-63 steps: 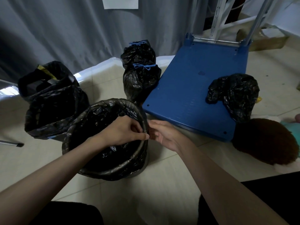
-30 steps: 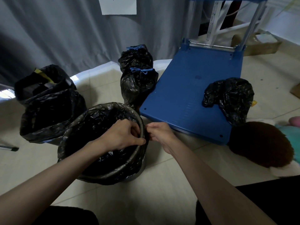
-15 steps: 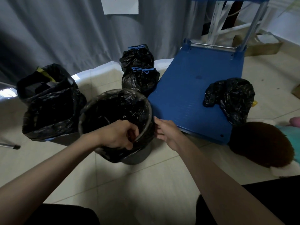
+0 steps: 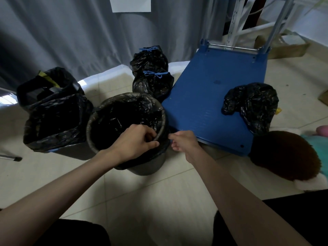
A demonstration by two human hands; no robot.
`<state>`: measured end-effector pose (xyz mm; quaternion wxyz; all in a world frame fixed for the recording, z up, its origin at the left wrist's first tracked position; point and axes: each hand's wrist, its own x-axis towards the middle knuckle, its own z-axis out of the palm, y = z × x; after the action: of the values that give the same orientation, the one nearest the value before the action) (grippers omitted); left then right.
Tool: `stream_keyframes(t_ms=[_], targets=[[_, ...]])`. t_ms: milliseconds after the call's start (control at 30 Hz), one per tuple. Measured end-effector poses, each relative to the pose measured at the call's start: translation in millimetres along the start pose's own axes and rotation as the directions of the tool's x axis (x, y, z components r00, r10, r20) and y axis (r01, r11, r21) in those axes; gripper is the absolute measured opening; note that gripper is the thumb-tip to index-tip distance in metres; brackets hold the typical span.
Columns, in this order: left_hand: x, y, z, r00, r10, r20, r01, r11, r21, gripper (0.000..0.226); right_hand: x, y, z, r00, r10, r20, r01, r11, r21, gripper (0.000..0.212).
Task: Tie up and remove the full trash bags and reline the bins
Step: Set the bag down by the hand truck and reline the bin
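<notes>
Since the earlier frame the bin (image 4: 142,167) stood upright on the floor beside the cart (image 4: 213,96), left hand (image 4: 132,142) fingers curled over its lined rim, right hand (image 4: 184,141) fingers pinching the liner (image 4: 124,112) outside.

The pale tiled floor (image 4: 159,197) carries a round lined bin (image 4: 147,167), a second lined bin (image 4: 58,125) to its left, and two tied black bags (image 4: 152,80) behind. A blue platform cart (image 4: 213,96) stands on the right with a crumpled black bag (image 4: 253,103) on its deck, a brown plush toy (image 4: 284,155) just beside its near corner.
</notes>
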<state>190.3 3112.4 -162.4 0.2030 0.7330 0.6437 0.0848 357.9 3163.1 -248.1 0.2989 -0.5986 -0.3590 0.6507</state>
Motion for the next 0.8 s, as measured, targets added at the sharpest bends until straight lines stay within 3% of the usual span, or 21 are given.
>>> stream_keyframes(t_ms=[100, 167, 233, 333, 400, 533, 600, 667, 800], targets=[[2.2, 0.1, -3.1, 0.999, -0.026, 0.021, 0.026, 1.0, 0.003, 0.01, 8.2, 8.5, -0.9, 0.995, 0.016, -0.095, -0.015, 1.0, 0.009, 0.011], [2.8, 0.7, -9.0, 0.997, -0.04, 0.071, 0.039, 0.999, 0.017, 0.011, 7.4, 6.8, -1.4, 0.997, 0.018, -0.077, -0.011, 0.996, 0.089, 0.008], [2.3, 1.3, -18.3, 0.979, -0.072, 0.193, 0.058, 0.995, 0.076, 0.016, 3.5, 2.1, -0.4, 0.999, 0.009, 0.054, -0.019, 0.982, 0.189, 0.011], [0.6, 0.6, -33.3, 0.879, -0.197, 0.435, 0.079, 0.959, 0.274, 0.027, -1.7, -2.0, 4.1, 0.959, -0.014, 0.283, -0.049, 0.976, 0.212, 0.029], [-0.7, -3.6, -37.8, 0.83, -0.285, 0.479, 0.122, 0.932, 0.343, 0.034, -2.6, -1.7, 7.8, 0.938, -0.015, 0.345, -0.061, 0.976, 0.21, 0.031], [-1.2, -8.8, -31.0, 0.937, -0.259, 0.235, 0.209, 0.953, 0.219, 0.057, -4.0, 1.5, 10.1, 0.93, 0.004, 0.367, -0.074, 0.981, 0.178, 0.025], [-0.1, -7.7, -22.8, 0.974, -0.195, 0.113, 0.176, 0.972, 0.159, 0.049, -5.5, 1.4, 11.2, 0.925, 0.008, 0.38, -0.09, 0.976, 0.199, 0.024], [0.7, -4.7, -17.3, 0.987, -0.135, 0.086, 0.123, 0.983, 0.133, 0.032, -6.3, 0.1, 13.7, 0.927, 0.016, 0.375, -0.105, 0.97, 0.218, 0.023], [1.1, -2.3, -15.3, 0.991, -0.089, 0.103, 0.077, 0.99, 0.12, 0.032, -3.3, -0.2, 18.8, 0.944, 0.034, 0.329, -0.119, 0.963, 0.243, 0.024]])
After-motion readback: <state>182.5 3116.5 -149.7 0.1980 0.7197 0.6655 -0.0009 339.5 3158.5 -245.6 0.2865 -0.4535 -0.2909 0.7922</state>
